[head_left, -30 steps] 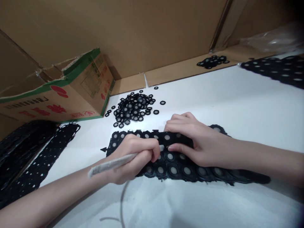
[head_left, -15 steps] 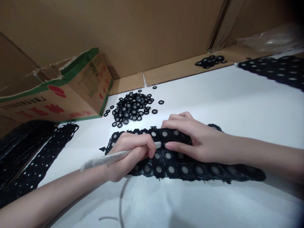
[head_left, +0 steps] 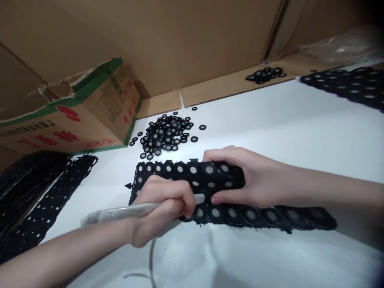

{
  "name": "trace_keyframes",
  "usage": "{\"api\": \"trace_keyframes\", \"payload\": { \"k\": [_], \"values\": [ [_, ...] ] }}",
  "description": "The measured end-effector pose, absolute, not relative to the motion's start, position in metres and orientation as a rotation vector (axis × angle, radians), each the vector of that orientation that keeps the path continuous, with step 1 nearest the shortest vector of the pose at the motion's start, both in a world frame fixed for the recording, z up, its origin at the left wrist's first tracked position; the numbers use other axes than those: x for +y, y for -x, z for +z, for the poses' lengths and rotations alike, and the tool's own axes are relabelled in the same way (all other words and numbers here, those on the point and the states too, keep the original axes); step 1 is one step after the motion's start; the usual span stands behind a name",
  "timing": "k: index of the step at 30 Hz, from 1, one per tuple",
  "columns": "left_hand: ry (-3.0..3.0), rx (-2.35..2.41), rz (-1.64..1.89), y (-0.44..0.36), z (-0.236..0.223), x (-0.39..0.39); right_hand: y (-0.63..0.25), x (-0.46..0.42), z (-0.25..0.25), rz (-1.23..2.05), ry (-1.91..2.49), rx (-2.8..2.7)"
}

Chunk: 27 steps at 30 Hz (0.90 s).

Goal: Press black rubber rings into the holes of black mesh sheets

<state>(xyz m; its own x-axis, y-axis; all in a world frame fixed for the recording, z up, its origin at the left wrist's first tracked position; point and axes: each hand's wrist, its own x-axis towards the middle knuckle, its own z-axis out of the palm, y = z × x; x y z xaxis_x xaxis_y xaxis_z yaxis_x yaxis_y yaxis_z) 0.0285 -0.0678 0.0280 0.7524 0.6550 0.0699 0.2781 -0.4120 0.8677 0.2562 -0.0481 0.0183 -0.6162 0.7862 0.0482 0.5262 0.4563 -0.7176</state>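
A black rubber-like sheet point(head_left: 233, 213) with rows of pale round discs lies on the white table. My left hand point(head_left: 165, 204) is closed round a grey-white pen-like stick point(head_left: 117, 212), whose pale tip touches or hovers just over the sheet; I cannot tell which. My right hand point(head_left: 234, 176) grips the sheet from the right, thumb on the near side and fingers over the far edge, its fingertips partly hidden. Under this hand the sheet looks bunched or folded up. Beyond the sheet is a pile of loose black rings with grey centres point(head_left: 168, 134).
A torn cardboard box point(head_left: 99, 108) with green edges stands at the left. Perforated black sheets point(head_left: 57, 196) lie before it. A smaller heap of black rings point(head_left: 264, 75) and another disc-filled sheet point(head_left: 351, 86) are at the back right. Cardboard walls point(head_left: 192, 44) enclose the back.
My left hand has moved slightly towards me with the stick, its tip now lower on the sheet. My right thumb has shifted nearer, and more of the sheet's upper left shows.
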Motion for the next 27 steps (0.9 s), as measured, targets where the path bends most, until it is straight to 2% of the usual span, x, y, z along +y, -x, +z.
{"api": "trace_keyframes", "payload": {
  "k": [10,27],
  "values": [
    [-2.108,0.613,0.535,-0.0294,0.0249,-0.0677,-0.2569,-0.0461,0.0166,0.958,1.051,-2.342],
    [-2.042,0.62,0.347,-0.0369,0.0321,-0.0637,-0.2587,-0.0477,0.0169,0.993,1.066,-2.361]
  ]
}}
